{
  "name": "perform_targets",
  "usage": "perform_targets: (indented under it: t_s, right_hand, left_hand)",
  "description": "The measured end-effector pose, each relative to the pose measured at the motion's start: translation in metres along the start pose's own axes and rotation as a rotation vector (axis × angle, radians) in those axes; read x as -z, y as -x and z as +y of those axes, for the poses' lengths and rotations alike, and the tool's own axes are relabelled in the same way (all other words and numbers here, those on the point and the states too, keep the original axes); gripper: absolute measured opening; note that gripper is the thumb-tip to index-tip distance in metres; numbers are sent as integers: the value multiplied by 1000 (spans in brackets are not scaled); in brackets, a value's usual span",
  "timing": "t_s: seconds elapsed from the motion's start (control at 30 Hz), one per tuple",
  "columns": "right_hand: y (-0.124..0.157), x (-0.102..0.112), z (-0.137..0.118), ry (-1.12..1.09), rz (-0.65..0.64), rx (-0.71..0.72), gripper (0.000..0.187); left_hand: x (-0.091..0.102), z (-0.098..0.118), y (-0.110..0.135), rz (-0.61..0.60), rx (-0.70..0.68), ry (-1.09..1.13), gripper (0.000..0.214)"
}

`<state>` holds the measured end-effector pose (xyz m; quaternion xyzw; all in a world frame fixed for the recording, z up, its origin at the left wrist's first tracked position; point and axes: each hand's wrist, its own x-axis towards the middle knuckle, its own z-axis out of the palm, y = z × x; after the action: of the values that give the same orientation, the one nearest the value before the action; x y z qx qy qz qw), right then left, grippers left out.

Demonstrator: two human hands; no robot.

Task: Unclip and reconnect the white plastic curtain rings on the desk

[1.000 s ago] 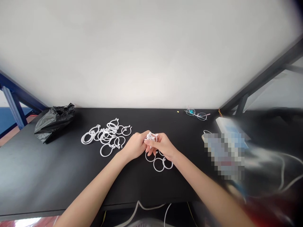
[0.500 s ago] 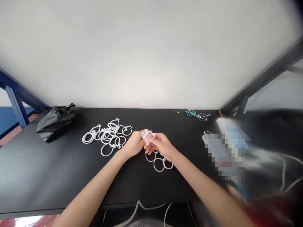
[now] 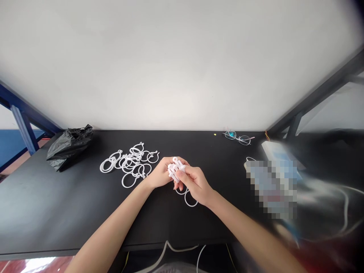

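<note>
- I see both hands tog. mid-table on my head-cam feed, clamped on a small bunch of white clips (image 3: 176, 169).
- L hand (image 3: 161, 173): curled round the bunch's far side; some fingers hidden, can't tell exact grip.
- R hand (image 3: 199, 185): thumb pressed on clips from R side, fingers tucked under.
- Clips: held above the black table (image 3: 159, 227), knobby ends up; can't get a count.
- Loose rings (image 3: 191, 206): on table just below R hand, partly covered by it.
- Ring pile (image 3: 135, 156): white, overlapping, L of L hand, some w/ knobbed ends.
- Black bag (image 3: 69, 146): crumpled, far L, well apart from pile.
- Glasses (image 3: 237, 139): back R, near wall (image 3: 170, 76); tiny yellow bit (image 3: 215, 134) just L of them.
- White box (image 3: 273, 149): R side, partly blurred/pixelated, can't read it.
- White cable (image 3: 167, 244): below table's front edge.
</note>
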<state>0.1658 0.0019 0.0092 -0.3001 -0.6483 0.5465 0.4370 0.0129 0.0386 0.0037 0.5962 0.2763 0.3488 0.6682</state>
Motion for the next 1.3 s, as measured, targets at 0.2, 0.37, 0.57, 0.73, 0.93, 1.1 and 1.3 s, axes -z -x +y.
perform_targets:
  t_s: [0.2,0.37,0.57,0.73,0.93,1.1,1.3]
  right_hand:
    - [-1,2,-3,61,-29,16,37]
    - [-6,5,1,20,14,-72,39]
    - [-9,6,4,-120,49,-159,42]
    - [-12,8,-2,-279,-49,-231,47]
    - [-15,16,3,-282,-87,-298,52]
    - [-15,17,8,-212,-73,-263,49]
    - [-7,9,0,77,-79,-43,44]
  left_hand:
    - [-3,3,3,55,-54,-49,18]
    - [0,-1,4,180,-148,-400,23]
    - [2,-3,7,190,-181,-639,38]
    - [6,-3,6,166,-181,-693,37]
    - [8,-5,7,235,-206,-765,29]
    - [6,-5,6,199,-208,-734,23]
    - [4,1,6,149,-252,-621,23]
